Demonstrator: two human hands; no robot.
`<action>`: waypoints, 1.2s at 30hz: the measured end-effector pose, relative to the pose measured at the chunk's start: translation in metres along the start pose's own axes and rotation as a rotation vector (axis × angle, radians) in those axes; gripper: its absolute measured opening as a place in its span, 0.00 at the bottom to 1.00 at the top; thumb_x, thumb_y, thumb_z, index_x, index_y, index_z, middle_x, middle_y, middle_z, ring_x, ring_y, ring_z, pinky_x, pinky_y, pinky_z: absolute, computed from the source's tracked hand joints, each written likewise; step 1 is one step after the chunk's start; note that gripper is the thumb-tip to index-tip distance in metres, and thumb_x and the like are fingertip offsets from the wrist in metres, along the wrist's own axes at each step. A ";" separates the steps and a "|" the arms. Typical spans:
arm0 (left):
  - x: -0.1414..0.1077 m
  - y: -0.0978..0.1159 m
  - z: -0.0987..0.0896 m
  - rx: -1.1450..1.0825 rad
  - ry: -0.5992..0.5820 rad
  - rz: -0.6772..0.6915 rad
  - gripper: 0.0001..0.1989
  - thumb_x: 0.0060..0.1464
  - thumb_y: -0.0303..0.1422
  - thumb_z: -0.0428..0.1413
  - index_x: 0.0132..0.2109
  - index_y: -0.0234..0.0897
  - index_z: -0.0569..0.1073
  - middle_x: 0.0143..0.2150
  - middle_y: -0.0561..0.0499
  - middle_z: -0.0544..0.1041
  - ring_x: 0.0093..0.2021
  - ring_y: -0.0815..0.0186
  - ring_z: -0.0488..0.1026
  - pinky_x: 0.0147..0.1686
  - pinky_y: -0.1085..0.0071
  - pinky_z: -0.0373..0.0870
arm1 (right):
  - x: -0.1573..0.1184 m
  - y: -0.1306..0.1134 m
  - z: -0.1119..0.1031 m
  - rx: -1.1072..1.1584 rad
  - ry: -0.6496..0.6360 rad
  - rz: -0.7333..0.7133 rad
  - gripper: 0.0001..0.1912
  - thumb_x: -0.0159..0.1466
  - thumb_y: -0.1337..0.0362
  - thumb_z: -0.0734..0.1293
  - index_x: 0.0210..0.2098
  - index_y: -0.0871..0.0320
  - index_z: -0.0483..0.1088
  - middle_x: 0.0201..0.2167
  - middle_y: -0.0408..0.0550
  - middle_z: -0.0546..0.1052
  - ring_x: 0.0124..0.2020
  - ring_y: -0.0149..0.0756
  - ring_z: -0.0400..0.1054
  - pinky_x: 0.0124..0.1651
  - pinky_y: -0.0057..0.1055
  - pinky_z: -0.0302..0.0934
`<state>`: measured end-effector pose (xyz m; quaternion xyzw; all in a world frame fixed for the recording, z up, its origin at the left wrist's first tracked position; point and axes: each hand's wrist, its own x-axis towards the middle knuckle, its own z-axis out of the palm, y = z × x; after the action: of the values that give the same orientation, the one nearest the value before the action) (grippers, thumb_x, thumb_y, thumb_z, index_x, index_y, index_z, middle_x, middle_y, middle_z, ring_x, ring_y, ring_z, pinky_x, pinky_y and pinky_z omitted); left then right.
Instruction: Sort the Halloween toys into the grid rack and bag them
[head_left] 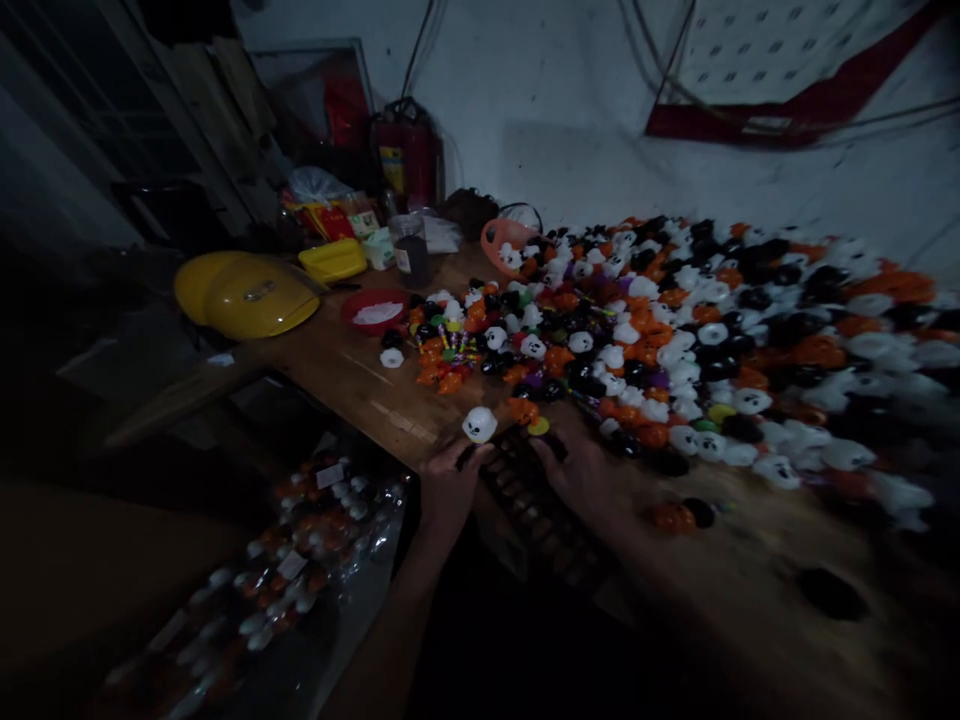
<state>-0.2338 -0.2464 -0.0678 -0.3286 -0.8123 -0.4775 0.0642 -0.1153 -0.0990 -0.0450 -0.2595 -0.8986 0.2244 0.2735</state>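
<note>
My left hand (446, 480) is closed around the lower end of a white ghost-faced topper (479, 425), which stands upright above the fingers. My right hand (583, 478) pinches an orange pumpkin-like topper (523, 411) with a yellow round base (538, 427). Something black covers the tips of both hands' thumbs or fingers. Between and below the hands lies a dark slatted rack (517, 490). Beyond them spreads a large heap of white, orange and black toppers (645, 340). Dim light hides the finer detail of the fingers.
A red dish (375, 311) with white slips, a dark-filled jar (411, 255), a yellow box (332, 261) and a yellow helmet-like shell (247, 295) stand on the wooden table (337, 375). Bagged toppers (300, 560) lie below its left edge. An orange basket (501, 245) sits behind the heap.
</note>
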 end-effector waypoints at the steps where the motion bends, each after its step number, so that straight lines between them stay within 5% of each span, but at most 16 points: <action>1: 0.001 0.001 0.000 0.006 -0.003 0.009 0.10 0.55 0.36 0.58 0.42 0.36 0.76 0.42 0.47 0.80 0.43 0.63 0.76 0.47 0.62 0.72 | 0.001 -0.003 -0.004 0.013 -0.002 -0.007 0.15 0.63 0.58 0.61 0.42 0.59 0.74 0.38 0.53 0.79 0.38 0.43 0.74 0.41 0.37 0.66; 6: 0.006 0.010 -0.021 0.068 -0.039 0.037 0.12 0.48 0.31 0.61 0.42 0.38 0.76 0.33 0.52 0.80 0.31 0.64 0.77 0.34 0.70 0.74 | 0.007 -0.026 -0.033 0.242 -0.123 0.109 0.15 0.63 0.56 0.62 0.38 0.60 0.75 0.31 0.49 0.79 0.30 0.38 0.71 0.34 0.32 0.63; 9: 0.014 0.025 -0.059 0.132 0.026 0.053 0.20 0.49 0.28 0.57 0.50 0.40 0.73 0.44 0.50 0.79 0.43 0.60 0.76 0.46 0.65 0.72 | 0.008 -0.037 -0.047 0.362 -0.184 0.210 0.16 0.61 0.54 0.63 0.35 0.61 0.75 0.26 0.46 0.76 0.26 0.35 0.68 0.29 0.29 0.59; 12: 0.028 0.056 -0.094 0.188 0.171 0.045 0.18 0.55 0.35 0.55 0.53 0.39 0.71 0.50 0.47 0.76 0.50 0.58 0.73 0.53 0.60 0.67 | 0.008 -0.049 -0.055 0.488 -0.239 0.282 0.15 0.61 0.54 0.64 0.34 0.60 0.75 0.25 0.44 0.75 0.26 0.33 0.66 0.29 0.27 0.57; 14: 0.040 0.083 -0.102 0.128 0.056 0.070 0.16 0.55 0.40 0.56 0.50 0.42 0.74 0.47 0.51 0.78 0.46 0.61 0.75 0.51 0.63 0.69 | 0.009 -0.059 -0.057 0.574 -0.253 0.311 0.14 0.60 0.55 0.65 0.34 0.59 0.75 0.25 0.43 0.75 0.27 0.32 0.66 0.29 0.26 0.57; 19: 0.064 0.128 -0.082 0.027 -0.198 0.103 0.16 0.57 0.39 0.55 0.50 0.39 0.76 0.40 0.49 0.81 0.39 0.61 0.78 0.42 0.64 0.74 | 0.010 -0.076 -0.064 0.604 -0.217 0.181 0.10 0.61 0.59 0.66 0.32 0.59 0.73 0.26 0.43 0.74 0.29 0.32 0.66 0.31 0.26 0.57; 25: 0.072 0.130 -0.064 -0.059 -0.253 0.132 0.13 0.58 0.35 0.53 0.48 0.40 0.77 0.44 0.52 0.81 0.38 0.65 0.78 0.39 0.71 0.74 | 0.011 -0.055 -0.063 0.435 -0.085 -0.166 0.06 0.63 0.64 0.64 0.31 0.59 0.71 0.31 0.46 0.73 0.34 0.34 0.65 0.38 0.30 0.57; 30: 0.078 0.126 -0.061 -0.076 -0.259 0.158 0.15 0.59 0.34 0.52 0.52 0.43 0.74 0.42 0.53 0.81 0.37 0.66 0.78 0.37 0.72 0.74 | 0.012 -0.045 -0.054 0.484 -0.056 -0.025 0.07 0.63 0.61 0.65 0.33 0.59 0.71 0.29 0.45 0.72 0.32 0.34 0.65 0.35 0.29 0.57; 36: 0.078 0.096 -0.074 -0.059 -0.067 0.083 0.19 0.60 0.38 0.52 0.57 0.43 0.69 0.46 0.50 0.79 0.45 0.63 0.75 0.47 0.65 0.71 | 0.014 -0.030 -0.024 0.530 -0.063 0.101 0.11 0.60 0.58 0.66 0.33 0.61 0.72 0.27 0.44 0.74 0.29 0.34 0.65 0.32 0.28 0.57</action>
<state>-0.2526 -0.2382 0.0751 -0.3798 -0.7853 -0.4867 0.0469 -0.1209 -0.1077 -0.0050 -0.2164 -0.8024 0.4733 0.2922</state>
